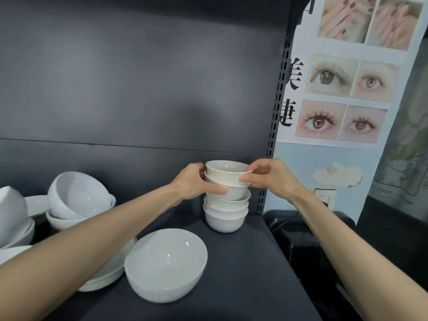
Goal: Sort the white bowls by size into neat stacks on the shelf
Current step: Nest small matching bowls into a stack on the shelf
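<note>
At the left, bigger white bowls point(78, 200) lie in a messy pile, too hidden to count. 1 big bowl point(165, 265) sits in front. The left hand point(196, 181) curls its fingers round the stack of small bowls point(225, 205), 5 high, at the back of the shelf point(243, 262). The right hand point(271, 176) pinches the top rims. These bowls look hard, slippery and easy to break, so hold their sides

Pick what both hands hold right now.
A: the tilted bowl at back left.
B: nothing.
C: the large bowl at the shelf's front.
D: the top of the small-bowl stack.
D: the left hand and right hand pinch the top bowls of the small-bowl stack from opposite sides.
</note>
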A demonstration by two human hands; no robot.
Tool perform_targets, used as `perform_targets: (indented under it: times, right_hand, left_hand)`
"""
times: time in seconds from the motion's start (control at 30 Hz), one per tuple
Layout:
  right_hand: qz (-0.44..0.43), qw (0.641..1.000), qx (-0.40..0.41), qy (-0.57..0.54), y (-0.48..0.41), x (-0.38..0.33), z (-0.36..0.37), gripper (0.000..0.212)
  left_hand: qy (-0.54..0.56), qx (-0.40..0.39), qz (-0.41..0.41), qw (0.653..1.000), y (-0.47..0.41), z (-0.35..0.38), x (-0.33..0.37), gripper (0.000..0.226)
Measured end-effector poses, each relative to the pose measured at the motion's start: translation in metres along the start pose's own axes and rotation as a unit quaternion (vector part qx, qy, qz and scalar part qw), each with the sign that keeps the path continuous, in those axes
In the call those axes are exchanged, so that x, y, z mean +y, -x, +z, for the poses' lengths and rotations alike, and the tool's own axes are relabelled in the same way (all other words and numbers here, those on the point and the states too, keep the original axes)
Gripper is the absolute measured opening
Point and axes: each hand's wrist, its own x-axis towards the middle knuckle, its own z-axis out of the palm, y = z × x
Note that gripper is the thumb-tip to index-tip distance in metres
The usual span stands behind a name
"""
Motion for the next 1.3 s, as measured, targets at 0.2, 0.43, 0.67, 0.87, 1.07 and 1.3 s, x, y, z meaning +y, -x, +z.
perform_targets:
  times: [0.2,0.43,0.67,0.87,1.07,1.3]
  right_hand:
    - [0.001,1.000,-0.016,0.003,0.000,0.017,-0.001,0.016]
    - [-0.020,1.000,-0.003,0.018,0.000,0.030,-0.001,0.016]
    - [-0.011,1.000,-0.004,0.026,0.001,0.030,-0.002,0.035]
    - [0.075,0.997,-0.029,0.020,-0.001,0.034,0.004,0.097]
    - [0.065,0.998,-0.020,0.017,0.001,0.029,0.011,0.075]
    - [0.052,0.998,-0.014,0.010,-0.001,0.029,0.012,0.071]
  left_hand:
    - [0.000,0.008,-0.020,1.000,0.006,0.013,-0.008,0.082]
    - [0.025,-0.002,-0.022,0.999,0.007,0.017,-0.012,0.074]
    - [0.030,-0.033,-0.038,0.998,0.008,0.016,-0.013,0.086]
    - [0.053,-0.049,-0.053,0.996,0.008,0.018,-0.021,0.094]
    - [0.070,-0.050,-0.046,0.995,0.009,0.019,-0.025,0.063]
    - [0.081,-0.052,-0.037,0.995,0.010,0.020,-0.027,0.059]
